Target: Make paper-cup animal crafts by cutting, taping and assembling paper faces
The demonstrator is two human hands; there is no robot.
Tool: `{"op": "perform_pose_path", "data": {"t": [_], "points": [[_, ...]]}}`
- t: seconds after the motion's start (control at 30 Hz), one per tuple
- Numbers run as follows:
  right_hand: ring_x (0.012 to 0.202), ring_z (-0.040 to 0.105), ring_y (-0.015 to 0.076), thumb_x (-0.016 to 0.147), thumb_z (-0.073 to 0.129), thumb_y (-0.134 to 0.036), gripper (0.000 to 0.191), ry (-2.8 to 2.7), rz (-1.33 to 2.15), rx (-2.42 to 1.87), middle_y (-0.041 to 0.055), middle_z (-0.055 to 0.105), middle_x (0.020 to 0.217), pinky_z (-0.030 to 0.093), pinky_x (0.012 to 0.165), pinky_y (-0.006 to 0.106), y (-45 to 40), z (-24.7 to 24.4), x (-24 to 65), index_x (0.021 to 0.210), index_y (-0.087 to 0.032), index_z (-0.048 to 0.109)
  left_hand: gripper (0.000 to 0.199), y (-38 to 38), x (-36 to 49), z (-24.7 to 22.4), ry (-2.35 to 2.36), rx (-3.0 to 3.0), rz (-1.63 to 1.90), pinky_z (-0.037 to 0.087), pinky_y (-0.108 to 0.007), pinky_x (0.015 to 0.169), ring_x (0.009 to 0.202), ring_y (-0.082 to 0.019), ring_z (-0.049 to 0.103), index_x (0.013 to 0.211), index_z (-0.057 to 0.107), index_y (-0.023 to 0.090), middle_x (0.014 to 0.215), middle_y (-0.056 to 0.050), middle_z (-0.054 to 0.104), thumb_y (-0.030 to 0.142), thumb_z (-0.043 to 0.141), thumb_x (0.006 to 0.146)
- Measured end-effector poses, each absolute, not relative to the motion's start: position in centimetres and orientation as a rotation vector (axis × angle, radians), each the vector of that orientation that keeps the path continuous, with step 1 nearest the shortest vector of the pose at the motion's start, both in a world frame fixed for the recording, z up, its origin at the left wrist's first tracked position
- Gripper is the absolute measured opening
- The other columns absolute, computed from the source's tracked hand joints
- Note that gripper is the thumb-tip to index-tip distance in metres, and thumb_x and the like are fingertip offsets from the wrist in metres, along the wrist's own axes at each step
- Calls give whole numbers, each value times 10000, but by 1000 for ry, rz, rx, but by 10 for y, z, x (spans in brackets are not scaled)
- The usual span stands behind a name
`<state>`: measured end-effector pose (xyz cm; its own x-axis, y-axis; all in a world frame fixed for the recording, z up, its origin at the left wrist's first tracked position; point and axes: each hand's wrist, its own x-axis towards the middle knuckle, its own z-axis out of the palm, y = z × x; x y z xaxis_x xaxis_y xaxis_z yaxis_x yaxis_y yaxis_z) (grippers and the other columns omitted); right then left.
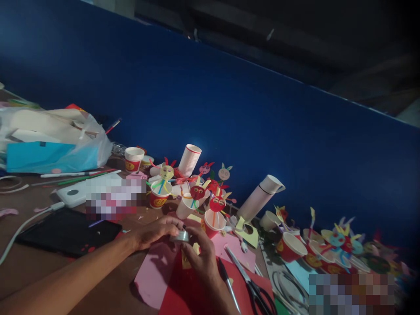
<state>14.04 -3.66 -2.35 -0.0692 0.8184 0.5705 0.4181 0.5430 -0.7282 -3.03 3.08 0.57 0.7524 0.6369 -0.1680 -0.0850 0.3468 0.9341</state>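
Note:
Between my two hands is a small roll of clear tape (180, 236). My left hand (160, 232) closes on its far left side with bent fingers. On the near right side, my right hand (201, 251) pinches the roll between thumb and fingers. Under the hands lie a pink paper sheet (152, 278) and a red paper sheet (183, 293). Black-handled scissors (251, 282) and a pen (229, 284) rest to the right of my right hand. Just beyond the hands stands a paper cup (215, 222) with a red paper face (217, 204) on it.
More paper cups with faces stand behind, one (160, 194) at the left, another (292, 246) at the right. A pale flask (260, 199) leans near the blue partition (210, 105). At left are a black tablet (70, 232), a white power bank (88, 188) with cable, and a stuffed plastic bag (101, 146).

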Motion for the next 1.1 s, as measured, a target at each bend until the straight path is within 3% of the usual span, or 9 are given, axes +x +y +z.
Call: {"op": "perform_pose_path", "data": {"t": [0.23, 0.33, 0.43, 0.57, 0.63, 0.8, 0.97, 1.1], "points": [[710, 548, 151, 793, 605, -184, 215, -1720, 434, -1059, 21, 626, 841, 439, 637, 256, -38, -16, 143, 998, -232, 647, 213, 32, -32, 0, 520, 1076, 532, 437, -294, 677, 716, -169, 555, 764, 614, 153, 741, -12, 606, 185, 530, 571], [700, 544, 160, 800, 595, -191, 213, -1736, 357, -1081, 26, 623, 807, 429, 633, 274, -39, -13, 143, 1002, -226, 651, 238, 33, -32, 1, 540, 1157, 548, 421, -277, 710, 803, -176, 547, 765, 643, 154, 928, -36, 619, 147, 517, 563], [680, 535, 172, 766, 626, -185, 141, -1736, 183, -1138, 35, 614, 767, 417, 629, 297, -40, -10, 140, 903, -193, 660, 222, 32, -31, 6, 619, 1398, 554, 405, -269, 722, 907, -200, 516, 854, 668, 180, 1064, -43, 581, 249, 567, 669], [705, 537, 193, 759, 622, -188, 127, -1751, 57, -1168, 44, 600, 755, 411, 653, 328, -42, -7, 134, 882, -187, 656, 300, 30, -28, 14, 598, 1637, 481, 366, -233, 626, 721, -145, 492, 896, 670, 189, 813, -13, 566, 433, 576, 748], [744, 551, 194, 771, 614, -195, 173, -1734, 130, -1141, 43, 609, 808, 425, 679, 330, -44, -7, 133, 942, -203, 642, 328, 30, -28, 14, 527, 1579, 474, 350, -223, 572, 652, -123, 463, 906, 656, 176, 792, -9, 546, 450, 580, 742], [875, 577, 192, 825, 568, -255, 204, -1646, 408, -1068, 39, 627, 959, 454, 775, 315, -45, -9, 134, 1027, -236, 594, 224, 34, -31, 7, 447, 1389, 516, 386, -231, 609, 744, -145, 505, 841, 624, 151, 861, -23, 566, 331, 594, 711], [849, 586, 178, 821, 574, -255, 191, -1579, 429, -1115, 28, 646, 943, 465, 747, 261, -44, -10, 135, 1008, -246, 608, 198, 34, -34, 6, 450, 1263, 503, 423, -254, 633, 781, -165, 525, 811, 620, 149, 863, -23, 573, 195, 529, 641], [816, 574, 177, 831, 554, -262, 166, -1604, 514, -1120, 29, 635, 912, 461, 735, 267, -45, -7, 134, 983, -231, 613, 263, 32, -32, 5, 448, 1222, 480, 444, -268, 616, 746, -165, 525, 818, 612, 147, 828, -20, 569, 185, 504, 582]]}}
